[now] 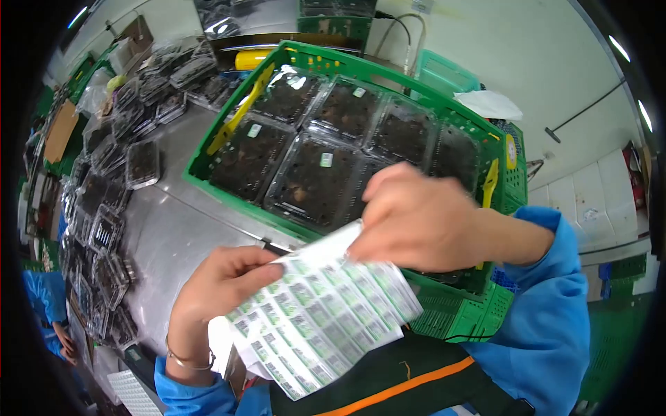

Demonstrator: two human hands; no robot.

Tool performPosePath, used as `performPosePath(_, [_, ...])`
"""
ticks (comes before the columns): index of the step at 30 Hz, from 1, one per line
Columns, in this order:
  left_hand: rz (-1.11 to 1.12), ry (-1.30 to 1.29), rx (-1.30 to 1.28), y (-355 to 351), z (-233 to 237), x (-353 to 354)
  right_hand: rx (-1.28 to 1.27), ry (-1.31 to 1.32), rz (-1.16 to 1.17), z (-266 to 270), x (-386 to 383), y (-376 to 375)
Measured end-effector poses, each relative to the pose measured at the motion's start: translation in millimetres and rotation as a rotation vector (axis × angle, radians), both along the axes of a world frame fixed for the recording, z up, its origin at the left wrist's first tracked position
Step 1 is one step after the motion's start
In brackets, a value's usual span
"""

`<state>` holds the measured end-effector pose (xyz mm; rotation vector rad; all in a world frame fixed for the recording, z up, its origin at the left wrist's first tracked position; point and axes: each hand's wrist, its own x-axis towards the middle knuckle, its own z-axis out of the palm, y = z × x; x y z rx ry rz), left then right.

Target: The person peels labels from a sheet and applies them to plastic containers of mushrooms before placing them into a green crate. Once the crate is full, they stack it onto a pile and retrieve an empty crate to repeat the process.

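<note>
My left hand (225, 281) pinches the left edge of a sheet of small green-and-white labels (319, 322), held in front of my body. At the sheet's upper right edge is my right hand (416, 222), blurred, with its fingers curled together; whatever they hold is too small to make out. Beyond the hands stands a green crate (243, 209) with several clear-lidded packs of dark contents. Small labels show on some lids, such as the front middle pack (312, 182) and the left pack (248, 156). My right hand partly hides the packs at the front right.
Many clear packs (104, 229) lie piled along the left of the metal table (173, 229). A green crate (461, 315) stands beneath the first one. White cloth or plastic (489, 104) lies behind at the right. A co-worker's blue sleeve (43, 298) shows at the far left.
</note>
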<state>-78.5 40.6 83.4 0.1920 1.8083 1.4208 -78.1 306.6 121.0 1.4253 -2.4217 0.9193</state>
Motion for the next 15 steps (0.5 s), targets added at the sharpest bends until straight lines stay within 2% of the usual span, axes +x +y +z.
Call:
performPosePath(1, [0.092, 0.063, -0.080, -8.0, -5.8, 4.1, -0.171, -0.183, -0.110, 7.9, -2.6, 22.5])
performPosePath(2, [0.184, 0.127, -0.159, -16.9, -11.5, 7.9, -0.232, -0.510, -0.387, 16.2, 3.5, 48.0])
performPosePath(3, [0.203, 0.145, -0.171, -27.3, -12.4, 12.7, -0.432, -0.841, -0.482, 5.5, 2.6, 80.2])
performPosePath(5, [0.273, 0.140, -0.148, -50.2, -11.5, 21.5, -0.205, -1.090, -0.636, -34.5, 4.0, 137.5])
performPosePath(7, [0.379, 0.158, -0.063, -72.0, -19.7, 23.9, 0.103, -1.007, -0.795, -94.4, 20.8, 163.3])
performPosePath(8, [0.440, 0.200, -0.011, -84.5, -26.4, 23.9, 0.206, -0.852, -0.809, -111.6, 30.3, 163.0])
performPosePath(10, [0.614, 0.330, -0.071, -120.3, -42.4, 27.7, 0.306, -0.271, -0.851, -99.3, 22.8, 162.4])
performPosePath(12, [0.758, 0.285, 0.035, -156.5, -58.4, 29.3, 0.055, -0.389, -1.045, -77.9, -7.1, 184.5])
performPosePath(13, [0.742, 0.288, 0.034, -168.7, -62.9, 28.4, 0.051, -0.459, -1.019, -77.2, -32.9, 212.2])
performPosePath(15, [0.932, 0.221, 0.048, -189.2, -69.6, 25.8, 0.028, -0.520, -0.991, -94.5, -70.4, 249.9])
